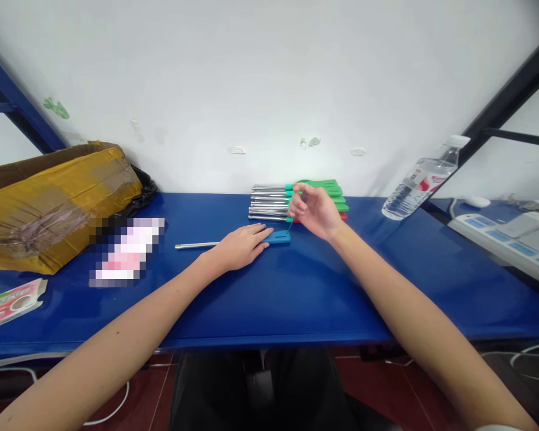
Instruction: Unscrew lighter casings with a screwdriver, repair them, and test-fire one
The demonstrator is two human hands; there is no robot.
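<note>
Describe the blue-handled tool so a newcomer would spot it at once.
On the blue table, find the row of silver rods near the white wall. In front of that row, the tool lies partly under the left hand, its shaft pointing left. Its blue handle sets it apart from the green handles and red handle behind.

the slim tool (279,237) with a flat plastic handle is bright blue, its metal shaft silver, its thin cord (290,225) bluish-green. the row of slim silver-shafted tools (272,203) has green handles, one red. the glossy desk (260,311) is deep blue, the taped cardboard box (67,203) mustard-brown, the clear plastic bottle (420,182) white-capped with a red-and-white label.
</note>
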